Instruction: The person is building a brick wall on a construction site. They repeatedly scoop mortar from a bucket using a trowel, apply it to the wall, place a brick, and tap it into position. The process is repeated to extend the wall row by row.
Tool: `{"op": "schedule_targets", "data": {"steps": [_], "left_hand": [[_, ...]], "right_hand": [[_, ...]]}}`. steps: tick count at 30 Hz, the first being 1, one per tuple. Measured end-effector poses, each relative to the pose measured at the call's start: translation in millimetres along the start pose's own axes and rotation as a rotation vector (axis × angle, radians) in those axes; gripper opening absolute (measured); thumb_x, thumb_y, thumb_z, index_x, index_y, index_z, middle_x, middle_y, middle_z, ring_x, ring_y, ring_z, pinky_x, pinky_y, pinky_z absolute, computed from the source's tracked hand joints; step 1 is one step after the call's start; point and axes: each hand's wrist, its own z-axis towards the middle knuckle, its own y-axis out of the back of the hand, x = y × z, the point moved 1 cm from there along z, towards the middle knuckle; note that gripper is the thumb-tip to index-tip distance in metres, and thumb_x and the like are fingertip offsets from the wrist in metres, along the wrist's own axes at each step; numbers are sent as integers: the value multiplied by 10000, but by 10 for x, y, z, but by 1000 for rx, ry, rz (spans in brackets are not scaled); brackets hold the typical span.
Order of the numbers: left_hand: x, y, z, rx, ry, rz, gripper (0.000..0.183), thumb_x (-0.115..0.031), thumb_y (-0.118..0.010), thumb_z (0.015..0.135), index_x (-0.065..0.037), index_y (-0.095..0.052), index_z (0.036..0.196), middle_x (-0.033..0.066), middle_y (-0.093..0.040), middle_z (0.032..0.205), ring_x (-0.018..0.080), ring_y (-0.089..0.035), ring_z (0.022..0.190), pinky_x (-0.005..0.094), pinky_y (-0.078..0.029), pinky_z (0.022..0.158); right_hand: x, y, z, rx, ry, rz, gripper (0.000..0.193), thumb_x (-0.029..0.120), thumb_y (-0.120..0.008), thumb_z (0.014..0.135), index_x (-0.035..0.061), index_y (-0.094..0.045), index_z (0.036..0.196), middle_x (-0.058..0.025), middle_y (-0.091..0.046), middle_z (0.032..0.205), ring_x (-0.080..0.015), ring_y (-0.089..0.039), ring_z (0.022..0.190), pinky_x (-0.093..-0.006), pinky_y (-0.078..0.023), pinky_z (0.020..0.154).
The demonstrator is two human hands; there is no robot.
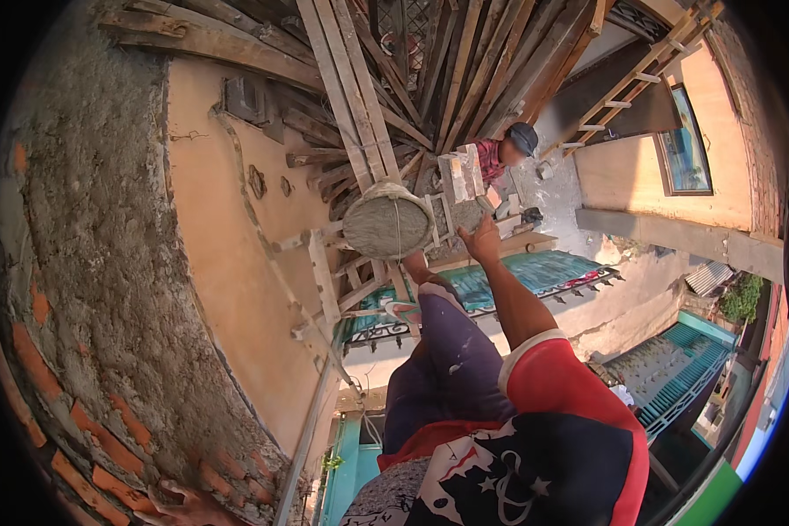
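- Far left, a rough mortar-covered wall (96,202), with bare orange bricks (118,445) showing near the bottom.
- Here's the left hand (188,507), low against those bricks, dim and cut off by the edge; whether its fingers are apart or together, I cannot tell.
- Next along, a smooth tan wall (228,237), old planks (342,96) leaning in thick above it.
- Now the middle: a bucket (384,188), left of the right hand and near it, well apart from the left hand. Its mouth is round, so no long axis to call.
- Inside it, grey wet mortar (377,226) spreads right across, a thin handle (399,230) lying over the top.
- And the right hand (478,239), clearly the nearer one, reaching out with thumb and forefinger apart, nothing seen in its grip.
- Just beyond those fingertips, a reddish brick (494,197); touching or apart, I can't tell.
- Past it, a co-worker (489,160) in a checked shirt and dark cap.
- Far right, a wooden ladder (629,88) leans by a window (688,151).
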Motion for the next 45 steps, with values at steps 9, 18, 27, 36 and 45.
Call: {"op": "schedule_targets", "data": {"steps": [9, 18, 27, 36, 45], "left_hand": [[-680, -137, -195, 16, -97, -17, 415, -514, -578, 1025, -222, -625, 1316, 113, -363, 1618, 419, -248, 1528, 677, -305, 1179], [-991, -300, -248, 33, -143, -28, 423, -511, -578, 1026, -211, -615, 1323, 121, -355, 1618, 424, -241, 1528, 678, -305, 1177], [-870, -292, -281, 45, -126, -9, 432, -508, -578, 1027, -201, -604, 1330, 129, -348, 1619, 429, -233, 1528, 679, -304, 1176], [-757, -279, -297, 41, -114, 5, 441, -505, -578, 1028, -190, -594, 1337, 138, -340, 1620, 434, -226, 1528, 680, -304, 1174], [-533, -135, -311, 55, -92, 46, 450, -501, -577, 1029, -180, -583, 1344, 146, -332, 1620, 440, -219, 1528, 681, -303, 1172]], "right_hand": [[1, -695, 1396, -98, -138, -194, 1410, 761, -820, 639, 106, -84, 1648, -322, -197, 1641, -521, -176, 1524, -641, -240, 1199], [-280, -1249, 2044, -269, 47, -2, 1372, 592, -873, 675, -2, -76, 1621, -397, -328, 1525, -549, -354, 1403, -579, -315, 1165], [-95, -997, 2193, -132, -37, 288, 1258, 513, -844, 748, 21, -92, 1628, -324, -492, 1434, -462, -511, 1310, -493, -420, 1115], [-18, -813, 2206, 226, -110, 1430, 791, 406, -665, 963, 51, -293, 1564, -149, -450, 1520, -322, -461, 1403, -490, -371, 1163], [1287, -598, 1781, 305, 52, 1525, 865, 519, -732, 892, 89, -362, 1545, -93, -471, 1536, -292, -449, 1425, -506, -301, 1211]]}}
